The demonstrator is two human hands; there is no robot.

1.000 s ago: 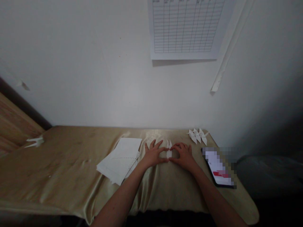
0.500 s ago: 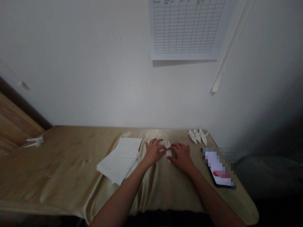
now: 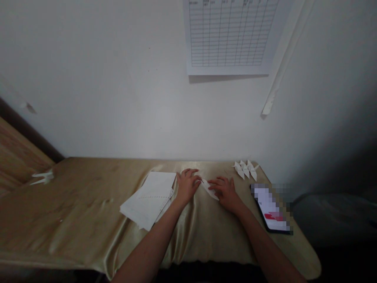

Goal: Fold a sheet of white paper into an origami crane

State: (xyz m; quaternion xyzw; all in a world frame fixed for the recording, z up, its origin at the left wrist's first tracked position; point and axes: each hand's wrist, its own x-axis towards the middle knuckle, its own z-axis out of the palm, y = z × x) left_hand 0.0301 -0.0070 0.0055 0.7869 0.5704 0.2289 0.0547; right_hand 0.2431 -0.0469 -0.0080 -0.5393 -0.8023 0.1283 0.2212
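A narrow folded piece of white paper (image 3: 208,190) lies aslant on the gold cloth between my hands. My left hand (image 3: 187,186) pinches its upper left tip between thumb and fingers. Over the paper's right side bends my right hand (image 3: 227,192), its fingertips on the paper and its thumb partly hidden. Beyond my right hand, several white folded paper cranes (image 3: 245,169) stand close together. A stack of white paper sheets (image 3: 149,200), some with ruled lines, rests to the left of my left forearm.
A phone (image 3: 271,210) with a lit, partly blurred screen lies near the right edge of the gold-covered table (image 3: 85,204). White scissors-like handles (image 3: 44,177) are at the far left. A printed grid sheet (image 3: 228,39) hangs on the wall behind.
The folded paper has turned from nearly upright to a slant, its near end now pointing right. My left hand has shifted slightly left, and my right fingers have moved onto the paper.
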